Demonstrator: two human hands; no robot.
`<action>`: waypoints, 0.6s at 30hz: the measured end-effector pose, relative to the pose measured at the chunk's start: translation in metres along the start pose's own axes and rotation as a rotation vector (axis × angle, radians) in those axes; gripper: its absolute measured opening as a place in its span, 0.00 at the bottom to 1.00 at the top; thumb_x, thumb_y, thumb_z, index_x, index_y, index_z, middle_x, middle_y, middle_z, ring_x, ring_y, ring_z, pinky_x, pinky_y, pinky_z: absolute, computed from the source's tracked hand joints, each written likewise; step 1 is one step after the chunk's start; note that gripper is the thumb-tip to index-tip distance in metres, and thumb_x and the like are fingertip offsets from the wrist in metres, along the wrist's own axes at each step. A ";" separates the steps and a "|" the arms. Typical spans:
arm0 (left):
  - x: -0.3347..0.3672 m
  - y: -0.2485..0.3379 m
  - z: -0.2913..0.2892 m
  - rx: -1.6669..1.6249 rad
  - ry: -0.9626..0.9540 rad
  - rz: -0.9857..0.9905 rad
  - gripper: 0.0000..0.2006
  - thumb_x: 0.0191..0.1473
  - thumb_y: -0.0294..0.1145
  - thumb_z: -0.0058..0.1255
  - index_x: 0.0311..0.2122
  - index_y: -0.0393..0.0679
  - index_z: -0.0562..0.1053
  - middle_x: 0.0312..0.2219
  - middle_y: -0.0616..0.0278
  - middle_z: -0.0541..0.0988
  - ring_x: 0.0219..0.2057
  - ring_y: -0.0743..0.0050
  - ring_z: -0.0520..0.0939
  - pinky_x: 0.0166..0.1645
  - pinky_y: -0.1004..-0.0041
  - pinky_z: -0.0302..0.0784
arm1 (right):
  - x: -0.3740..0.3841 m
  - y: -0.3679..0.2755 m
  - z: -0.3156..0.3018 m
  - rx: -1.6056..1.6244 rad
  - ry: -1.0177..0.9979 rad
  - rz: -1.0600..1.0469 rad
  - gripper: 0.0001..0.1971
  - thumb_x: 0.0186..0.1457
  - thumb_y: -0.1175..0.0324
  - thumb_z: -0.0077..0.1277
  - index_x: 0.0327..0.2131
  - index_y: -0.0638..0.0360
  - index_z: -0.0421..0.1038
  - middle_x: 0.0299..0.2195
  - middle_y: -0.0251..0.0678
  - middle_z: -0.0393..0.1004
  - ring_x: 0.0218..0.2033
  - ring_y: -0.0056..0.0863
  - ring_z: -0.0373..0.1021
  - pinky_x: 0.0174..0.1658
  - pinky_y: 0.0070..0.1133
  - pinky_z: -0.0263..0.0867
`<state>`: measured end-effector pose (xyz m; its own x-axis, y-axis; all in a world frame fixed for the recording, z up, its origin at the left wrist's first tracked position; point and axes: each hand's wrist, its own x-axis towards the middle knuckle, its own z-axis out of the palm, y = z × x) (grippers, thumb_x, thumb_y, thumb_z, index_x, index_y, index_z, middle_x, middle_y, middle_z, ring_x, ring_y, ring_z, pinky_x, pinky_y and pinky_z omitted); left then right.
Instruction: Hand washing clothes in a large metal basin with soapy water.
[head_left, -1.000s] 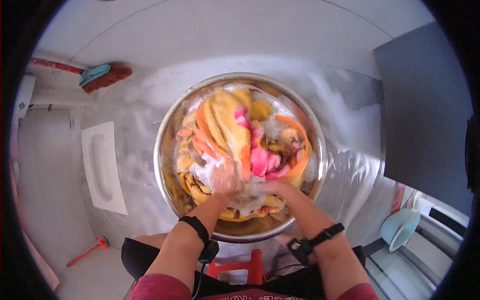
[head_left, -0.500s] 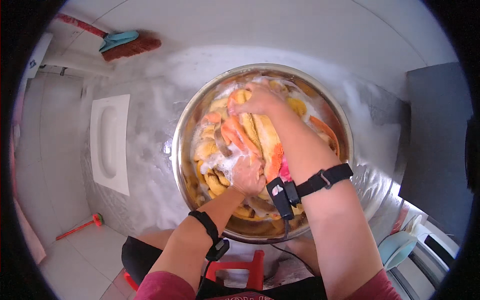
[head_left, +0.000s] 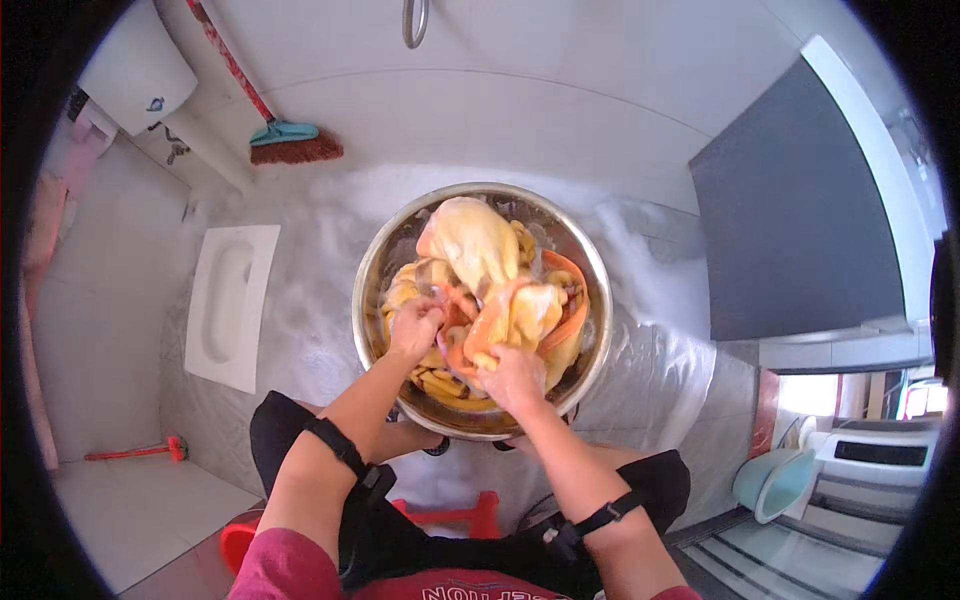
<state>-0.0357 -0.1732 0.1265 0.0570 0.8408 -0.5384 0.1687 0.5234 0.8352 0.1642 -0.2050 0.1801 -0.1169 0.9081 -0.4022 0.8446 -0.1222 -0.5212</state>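
A wide metal basin (head_left: 597, 270) on the floor holds soaked yellow and orange cloth (head_left: 472, 238), with a puffed-up yellow part rising on its far side. My left hand (head_left: 416, 326) is closed on an orange part of the cloth, left of the middle. Nearer the front right, my right hand (head_left: 514, 378) grips a bunched yellow and orange fold. Both hands are wet, and black straps with small devices sit on both forearms. The cloth hides the basin's bottom.
Around the basin lies wet, sudsy tile floor (head_left: 640, 385). To the left is a white squat toilet (head_left: 225, 305); a broom (head_left: 297, 145) leans beyond it. A dark grey cabinet panel (head_left: 800, 215) stands at the right, above a pale green tub (head_left: 780, 485). Below me is a red stool (head_left: 470, 515).
My right hand has come back from the basin's far side to its near right, and the left has moved left. The cloth has been lifted and now bulges up. My view has tilted upward.
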 end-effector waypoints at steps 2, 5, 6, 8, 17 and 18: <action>-0.013 0.009 0.015 -0.004 0.239 0.211 0.36 0.48 0.43 0.61 0.62 0.47 0.63 0.54 0.41 0.71 0.53 0.54 0.73 0.57 0.62 0.69 | -0.020 0.002 0.008 0.050 0.004 0.041 0.20 0.48 0.50 0.59 0.39 0.53 0.80 0.34 0.50 0.80 0.40 0.48 0.76 0.45 0.37 0.70; -0.024 0.013 0.069 0.584 0.383 0.410 0.43 0.47 0.50 0.62 0.66 0.51 0.57 0.57 0.41 0.66 0.54 0.50 0.73 0.56 0.59 0.70 | -0.039 -0.006 0.018 0.077 0.010 0.042 0.19 0.45 0.54 0.60 0.37 0.56 0.80 0.34 0.52 0.79 0.38 0.49 0.76 0.44 0.38 0.70; -0.027 0.012 0.088 0.943 0.470 0.440 0.47 0.45 0.54 0.64 0.67 0.52 0.54 0.61 0.37 0.59 0.58 0.42 0.69 0.57 0.54 0.69 | -0.044 -0.005 0.017 0.028 -0.041 0.058 0.19 0.45 0.53 0.60 0.37 0.56 0.80 0.34 0.52 0.80 0.38 0.49 0.76 0.44 0.38 0.70; -0.028 0.016 0.103 0.844 0.368 0.217 0.49 0.42 0.55 0.66 0.66 0.52 0.55 0.62 0.36 0.56 0.60 0.36 0.64 0.60 0.51 0.65 | -0.047 -0.001 0.016 -0.102 -0.145 0.063 0.20 0.46 0.50 0.61 0.36 0.55 0.81 0.35 0.52 0.80 0.40 0.49 0.77 0.44 0.39 0.71; 0.061 -0.030 0.083 0.784 0.259 -0.055 0.47 0.35 0.52 0.70 0.61 0.47 0.62 0.62 0.34 0.57 0.57 0.38 0.70 0.55 0.53 0.72 | 0.074 0.036 0.056 -0.052 -0.373 0.078 0.25 0.51 0.48 0.49 0.41 0.59 0.79 0.40 0.55 0.78 0.43 0.52 0.76 0.49 0.40 0.70; 0.076 -0.045 0.080 0.847 0.362 0.096 0.46 0.34 0.51 0.70 0.59 0.45 0.64 0.60 0.33 0.59 0.55 0.37 0.71 0.54 0.53 0.73 | 0.093 0.042 0.061 -0.046 -0.393 0.086 0.25 0.51 0.48 0.49 0.41 0.59 0.79 0.40 0.55 0.78 0.43 0.52 0.76 0.49 0.40 0.70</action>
<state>0.0394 -0.1436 0.0392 -0.1786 0.9420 -0.2843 0.8504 0.2931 0.4370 0.1566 -0.1504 0.0753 -0.2279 0.6718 -0.7048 0.8813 -0.1653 -0.4426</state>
